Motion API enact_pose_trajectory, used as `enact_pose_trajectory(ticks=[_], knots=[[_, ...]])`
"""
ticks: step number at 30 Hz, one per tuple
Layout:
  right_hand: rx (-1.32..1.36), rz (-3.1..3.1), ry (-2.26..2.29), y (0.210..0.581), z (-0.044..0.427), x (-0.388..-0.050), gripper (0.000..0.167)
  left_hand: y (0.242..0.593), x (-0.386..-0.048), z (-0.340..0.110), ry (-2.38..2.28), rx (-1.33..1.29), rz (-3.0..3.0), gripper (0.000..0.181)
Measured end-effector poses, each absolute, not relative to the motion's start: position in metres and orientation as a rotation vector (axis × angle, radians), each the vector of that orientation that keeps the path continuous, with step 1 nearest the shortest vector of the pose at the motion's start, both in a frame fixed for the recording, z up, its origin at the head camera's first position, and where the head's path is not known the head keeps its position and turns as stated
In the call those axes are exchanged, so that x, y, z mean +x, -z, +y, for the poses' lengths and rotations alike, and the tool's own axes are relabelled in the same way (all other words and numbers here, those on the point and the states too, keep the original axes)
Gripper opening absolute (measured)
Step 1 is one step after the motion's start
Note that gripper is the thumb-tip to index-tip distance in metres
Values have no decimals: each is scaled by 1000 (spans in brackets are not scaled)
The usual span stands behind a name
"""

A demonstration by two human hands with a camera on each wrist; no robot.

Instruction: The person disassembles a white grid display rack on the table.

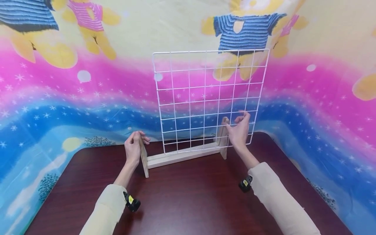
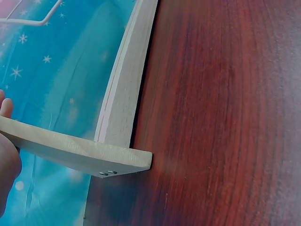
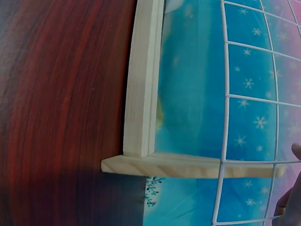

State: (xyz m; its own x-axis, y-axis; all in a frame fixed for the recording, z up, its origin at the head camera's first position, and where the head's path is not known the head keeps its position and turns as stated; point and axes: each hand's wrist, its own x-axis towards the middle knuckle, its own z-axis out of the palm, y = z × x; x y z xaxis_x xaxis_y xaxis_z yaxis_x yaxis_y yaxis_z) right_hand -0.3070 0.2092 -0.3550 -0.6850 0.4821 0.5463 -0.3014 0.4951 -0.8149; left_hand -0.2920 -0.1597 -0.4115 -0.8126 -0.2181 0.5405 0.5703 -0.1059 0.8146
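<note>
A light wooden stand rests on the table, with a long crossbar (image 1: pixel 185 156) between two upright end boards. My left hand (image 1: pixel 133 147) grips the upper part of the left end board (image 1: pixel 144 158), fingers over its far side. With my right hand (image 1: pixel 239 130) I hold a white wire grid (image 1: pixel 189 87) near its lower right side, my thumb beside the right end board (image 1: pixel 224 138). Both wrist views show the grid's lower wire (image 3: pixel 226 117) apart from the crossbar (image 2: pixel 127 75). Part of the right fingers is cut off in the right wrist view.
The dark reddish-brown table (image 1: pixel 188 199) has rounded far corners. Behind it and at both sides hangs a printed cloth (image 1: pixel 117 81) with bears and snowflakes. A black wrist camera (image 1: pixel 133 204) sits on the left sleeve and another camera (image 1: pixel 245 183) on the right.
</note>
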Motion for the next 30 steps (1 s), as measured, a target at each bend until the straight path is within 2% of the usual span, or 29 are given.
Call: enact_pose_trajectory(ticks=[13,16,23,30], knots=[[-124,-2046,-1235,367,230,-304,74,430,-293,-171,2005,-358,-1669,31],[-123,-2079,-1219,369,235,-302,74,432,-294,-176,2073,-429,-1667,35],[-108,-2150,-1162,370,250,-296,76,430,-289,-198,2119,-772,-1844,26],[-112,-2181,-1132,377,265,-296,77,430,-285,-207,2095,-854,-1925,31]])
